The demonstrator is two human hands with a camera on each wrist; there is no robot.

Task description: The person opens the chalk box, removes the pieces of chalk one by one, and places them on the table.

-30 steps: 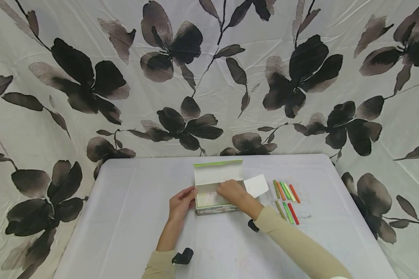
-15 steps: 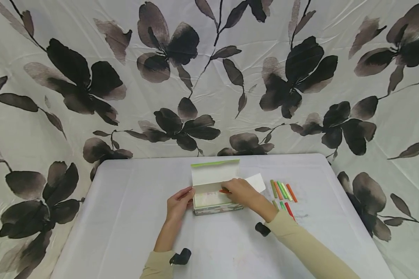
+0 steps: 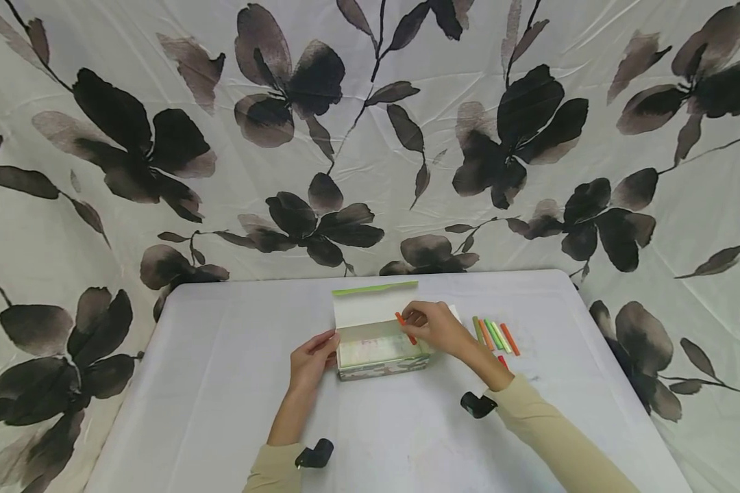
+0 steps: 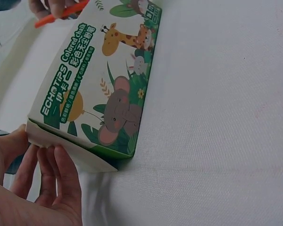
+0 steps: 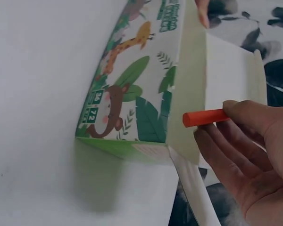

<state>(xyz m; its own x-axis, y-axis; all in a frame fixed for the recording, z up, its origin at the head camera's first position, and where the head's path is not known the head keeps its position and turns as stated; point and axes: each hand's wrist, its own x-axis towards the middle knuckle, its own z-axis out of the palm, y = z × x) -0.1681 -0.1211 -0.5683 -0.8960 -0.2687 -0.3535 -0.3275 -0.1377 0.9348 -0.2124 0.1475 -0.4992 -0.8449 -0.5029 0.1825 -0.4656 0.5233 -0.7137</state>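
An open cardboard box of colored chalk [image 3: 382, 368] lies on the table, its printed animal side shown in both wrist views. My left hand [image 3: 310, 364] grips the box's left end, with the thumb on one side of the end flap [image 4: 68, 148] and fingers on the other. Over the right end of the box, my right hand [image 3: 438, 327] pinches an orange-red chalk stick [image 5: 205, 117] between thumb and fingers. The stick is held above the opening, beside the raised lid [image 3: 370, 309]. How much lies deep inside the box is hidden.
Right of the box, a row of chalk sticks [image 3: 496, 335] in olive, orange, green and yellow lies on the white-covered table [image 3: 222, 383]. Below it, a red stick [image 3: 502, 361] shows partly behind the right forearm. A floral cloth [image 3: 321, 157] hangs behind the table.
My right hand has come up out of the box and shifted right, bringing the orange-red chalk stick into view. My left hand keeps its hold on the box's left end.
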